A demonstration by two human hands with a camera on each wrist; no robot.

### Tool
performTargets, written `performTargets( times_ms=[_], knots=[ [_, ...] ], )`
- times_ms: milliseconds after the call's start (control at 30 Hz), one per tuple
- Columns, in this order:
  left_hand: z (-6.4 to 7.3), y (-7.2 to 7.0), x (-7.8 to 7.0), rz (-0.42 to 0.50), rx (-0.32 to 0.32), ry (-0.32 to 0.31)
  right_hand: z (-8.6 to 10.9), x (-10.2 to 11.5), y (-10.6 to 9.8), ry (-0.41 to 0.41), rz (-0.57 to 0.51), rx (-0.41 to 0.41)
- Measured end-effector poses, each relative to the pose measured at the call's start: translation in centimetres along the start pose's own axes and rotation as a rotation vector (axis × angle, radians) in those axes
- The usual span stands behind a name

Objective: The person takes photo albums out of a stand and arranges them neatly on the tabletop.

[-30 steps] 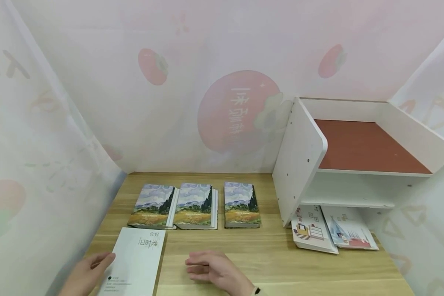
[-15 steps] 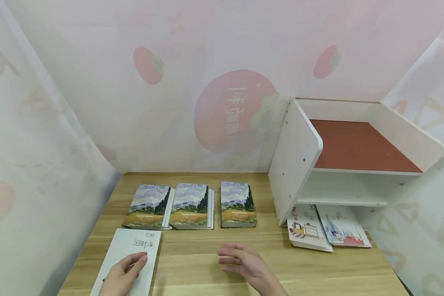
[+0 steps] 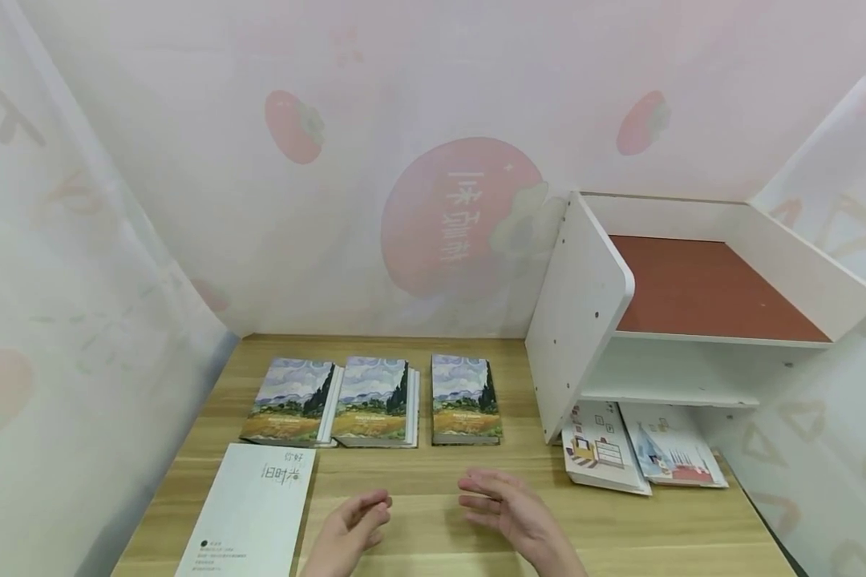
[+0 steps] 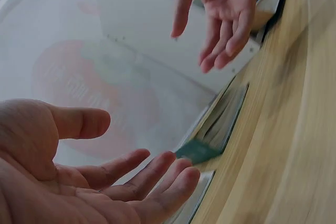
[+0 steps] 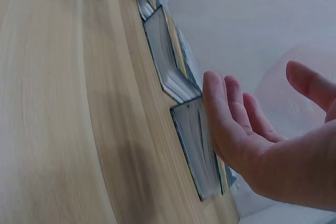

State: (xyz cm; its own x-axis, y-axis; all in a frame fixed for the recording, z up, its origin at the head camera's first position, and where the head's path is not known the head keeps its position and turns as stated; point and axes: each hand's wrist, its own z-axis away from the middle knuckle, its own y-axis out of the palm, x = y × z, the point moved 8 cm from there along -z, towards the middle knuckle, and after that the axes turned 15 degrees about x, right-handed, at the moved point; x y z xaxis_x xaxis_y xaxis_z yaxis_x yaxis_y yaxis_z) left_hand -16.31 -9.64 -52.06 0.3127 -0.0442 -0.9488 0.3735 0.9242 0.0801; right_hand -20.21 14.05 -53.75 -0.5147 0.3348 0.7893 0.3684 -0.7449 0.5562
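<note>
Item: one large white, rectangular, paper-covered book (image 3: 248, 509), flat along the left edge of the wooden worktop (image 3: 418, 553), toward its near left corner; near end out of frame.

Item: left hand (image 3: 354, 529), fingers loosely spread, thumb apart, holding nothing. Change: half a second ago it was over the white book; I now find it past that book's right side, above the worktop near the front edge.

Item: right hand (image 3: 515, 517), likewise spread and holding nothing, shifted slightly rightward, facing the left.

Significance: the white book lies uncovered and untouched, its place unaltered; I judge its handling at rest.

Item: three landscape-painted, thick rectangular books (image 3: 467, 397), in a row toward the back edge, unmoved.

Item: one white-panelled shelf unit (image 3: 580, 320), back right corner.
</note>
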Motion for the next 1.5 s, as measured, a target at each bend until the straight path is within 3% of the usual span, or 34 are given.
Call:
performTargets(
  times_ms=[200,467,700,1033,1333,1500],
  knots=[
    [-1.8,2.9,0.0,0.04,0.08,0.01,1.9,1.0,-2.2,-0.046,-0.037,-0.008],
    [-3.1,5.4,-0.1,0.124,0.15,0.019,4.7,2.0,-5.7,-0.015,-0.02,-0.035],
    [-4.5,7.2,0.2,0.16,0.129,0.023,6.6,2.4,-7.9,0.003,0.007,-0.046],
    [-6.1,10.4,0.4,0.233,0.136,0.044,8.1,2.9,-10.3,0.076,0.071,0.052],
    [-7.7,12.9,0.2,0.254,0.176,0.01,9.5,3.4,-12.9,0.107,-0.07,0.189],
    [-8.8,13.8,-0.3,0.253,0.197,0.009,10.4,3.4,-14.9,0.12,-0.245,0.273]
  ],
)
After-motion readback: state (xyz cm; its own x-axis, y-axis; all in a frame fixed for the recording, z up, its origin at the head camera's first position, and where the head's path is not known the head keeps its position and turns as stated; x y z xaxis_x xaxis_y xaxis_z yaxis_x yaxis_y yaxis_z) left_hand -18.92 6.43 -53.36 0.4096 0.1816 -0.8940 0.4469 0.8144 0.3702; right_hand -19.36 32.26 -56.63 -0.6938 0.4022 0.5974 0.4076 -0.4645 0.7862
